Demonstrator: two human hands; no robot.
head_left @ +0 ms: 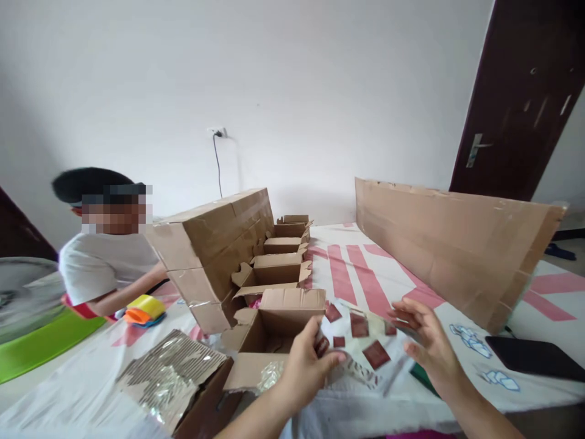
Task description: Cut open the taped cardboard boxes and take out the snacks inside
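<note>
My left hand (305,364) and my right hand (427,342) hold a clear plastic sheet (365,332) between them, just above the white and pink cloth. The sheet carries several small dark red squares. My left hand pinches its left edge, next to an open small cardboard box (274,332). My right hand grips the right edge with fingers spread. A strip of clear film (270,376) lies on the box's front flap.
A row of open small boxes (280,259) runs back beside a large taped carton (214,244). A long cardboard panel (457,244) stands at right. A black tablet (534,358) lies far right. A person (103,259) sits at left by yellow and orange tape rolls (144,309).
</note>
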